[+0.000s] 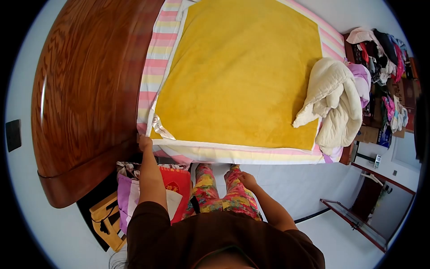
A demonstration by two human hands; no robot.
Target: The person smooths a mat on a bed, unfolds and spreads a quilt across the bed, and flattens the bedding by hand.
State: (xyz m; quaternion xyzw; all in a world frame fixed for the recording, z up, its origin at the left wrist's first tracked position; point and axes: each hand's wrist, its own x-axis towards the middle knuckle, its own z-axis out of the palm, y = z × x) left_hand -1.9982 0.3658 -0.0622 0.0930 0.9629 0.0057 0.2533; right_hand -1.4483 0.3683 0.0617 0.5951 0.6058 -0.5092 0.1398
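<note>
The left hand is at a corner of the yellow blanket, the right hand half curled by the flowered trousers; what they hold is hidden, we cannot tell.

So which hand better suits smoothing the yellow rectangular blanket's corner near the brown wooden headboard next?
Probably the left hand: it's at that corner, while the right hand is by the flowered trousers.

This looks like a bedroom in a home, shown by the tall wooden headboard at one end of a striped sheet; a yellow pad spread over that; a bunched cream quilt at the opposite end; and clothes heaped beyond.
</note>
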